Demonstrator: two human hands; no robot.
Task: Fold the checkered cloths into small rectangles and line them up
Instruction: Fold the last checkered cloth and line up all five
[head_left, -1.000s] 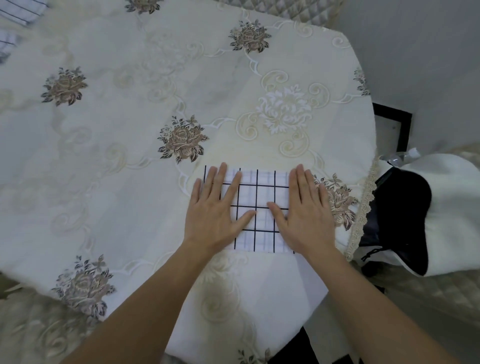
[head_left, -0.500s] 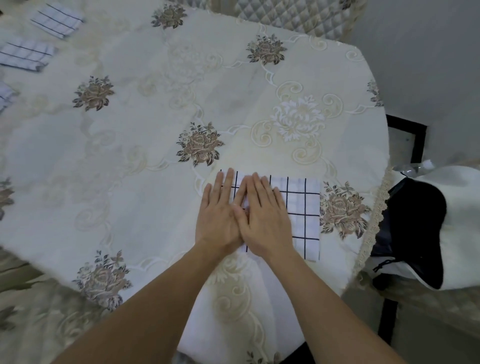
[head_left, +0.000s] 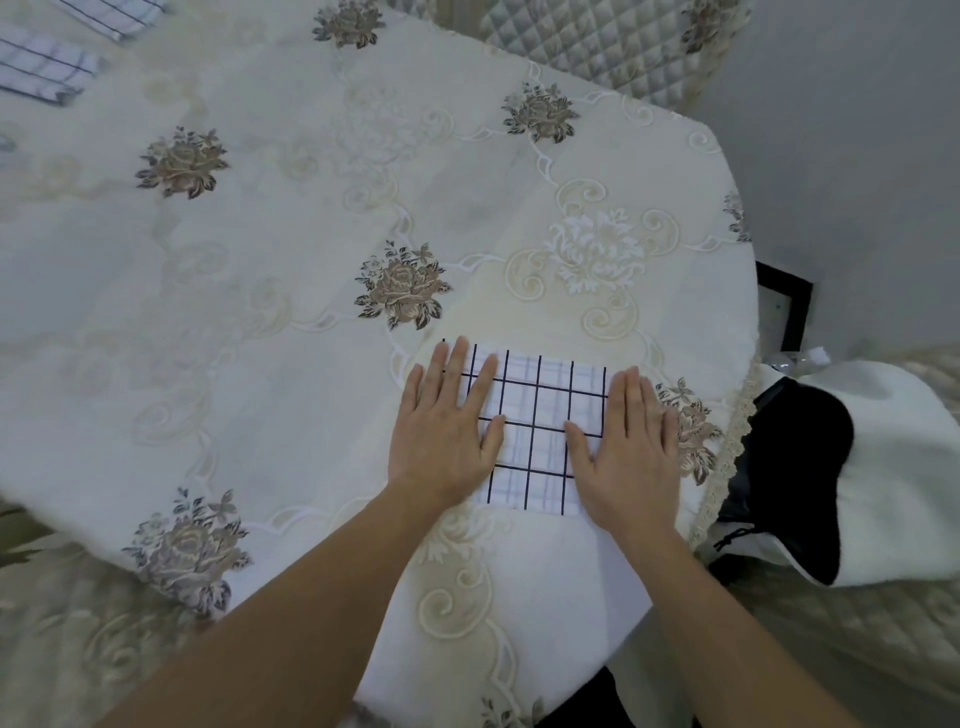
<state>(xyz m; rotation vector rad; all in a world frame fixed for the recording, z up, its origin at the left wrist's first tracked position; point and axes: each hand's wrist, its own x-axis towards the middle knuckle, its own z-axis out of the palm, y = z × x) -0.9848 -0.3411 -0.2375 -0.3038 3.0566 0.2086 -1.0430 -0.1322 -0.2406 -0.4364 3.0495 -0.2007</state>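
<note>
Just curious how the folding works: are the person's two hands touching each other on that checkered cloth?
Apart. The head view shows the left hand and right hand flat on the checkered cloth, with bare cloth between them.

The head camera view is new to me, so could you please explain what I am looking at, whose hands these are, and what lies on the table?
There is no machine here. A person wears one wide-angle camera on the head, looking forward and down, so you see their own bare forearms and hands from above. The left hand and right hand lie flat, fingers spread, pressing on the two sides of a white checkered cloth with dark grid lines. Nothing is gripped; the palms only rest on it. The cloth lies near the edge of a table covered by a cream floral tablecloth. At the far top left, other folded checkered cloths lie side by side, partly cut off by the picture's edge. To the right, off the table, sits a black and white bag.
</note>
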